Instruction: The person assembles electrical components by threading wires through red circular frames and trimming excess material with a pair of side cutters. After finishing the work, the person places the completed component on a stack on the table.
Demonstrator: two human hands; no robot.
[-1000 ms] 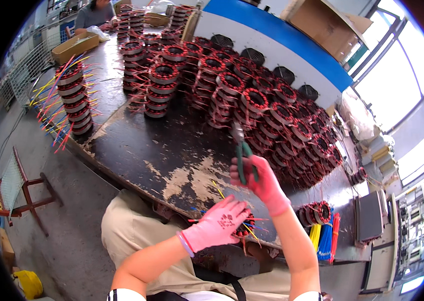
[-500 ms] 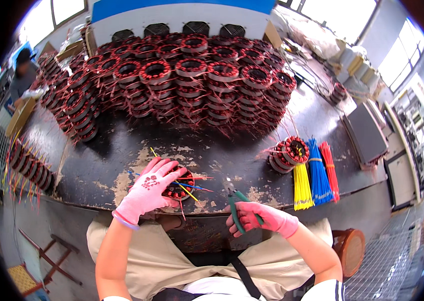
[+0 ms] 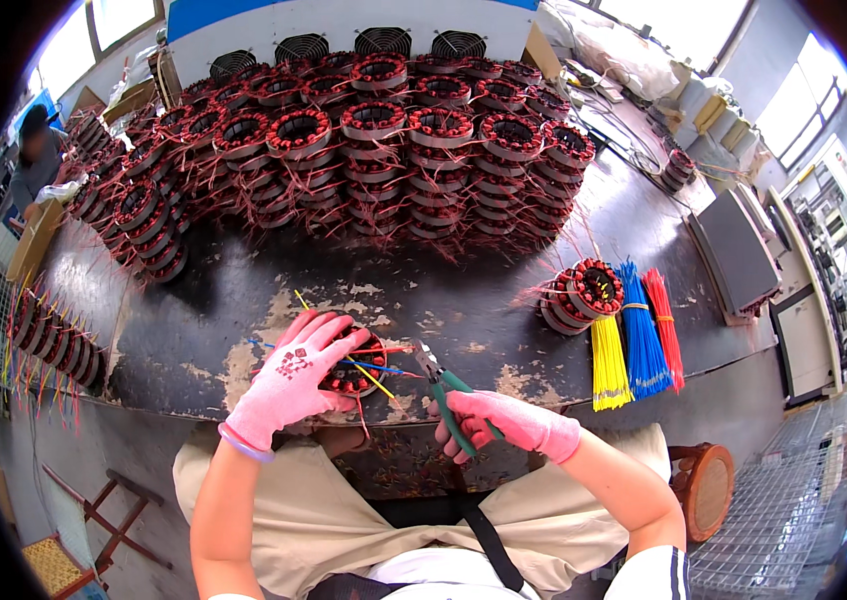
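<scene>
A motor stator (image 3: 351, 379) with red windings lies near the front edge of the dark workbench. My left hand (image 3: 288, 380), in a pink glove, lies over its left side, fingers bent round it. Yellow, blue and red lead wires stick out from the stator, partly hidden by the glove. My right hand (image 3: 518, 420), also gloved in pink, grips green-handled cutting pliers (image 3: 434, 369). The pliers' jaws are parted and lie beside the red and blue wire ends on the stator's right. From this view I cannot tell whether they touch a wire.
Tall stacks of stators (image 3: 373, 150) fill the back of the workbench (image 3: 483, 300). At right stand a short stator stack (image 3: 583, 295) and bundles of yellow (image 3: 610, 365), blue (image 3: 643, 340) and red wires (image 3: 663, 325). Wired stators (image 3: 58, 335) lie far left. A person (image 3: 35, 165) is beyond.
My right hand has brought the pliers left and up, closer to the stator's wire ends. My left hand stays on the stator. The whole view has shifted slightly.
</scene>
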